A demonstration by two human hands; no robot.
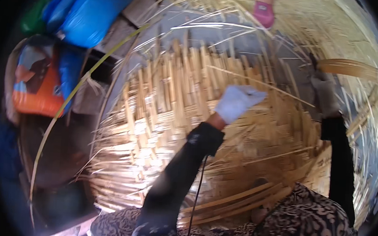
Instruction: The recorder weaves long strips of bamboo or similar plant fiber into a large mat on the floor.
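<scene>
A large woven bamboo mat (163,116) fills the middle of the view, with loose strip ends sticking out around it. My left hand (238,101), in a white glove with a black sleeve, rests on the weave near its centre, fingers pointing right beside a thin loose sliver (283,91). The picture is too blurred to show whether it grips anything. My right hand (325,93), in a grey glove, is at the mat's right side and closed around the end of a wide flat bamboo strip (359,69) that runs off to the right.
Another person's foot in a pink shoe (264,12) stands on the mat's far edge. Blue sacks (89,12), a green bag (36,15) and an orange bag (35,92) lie at the left. A long thin bamboo strip (62,109) curves along the mat's left side.
</scene>
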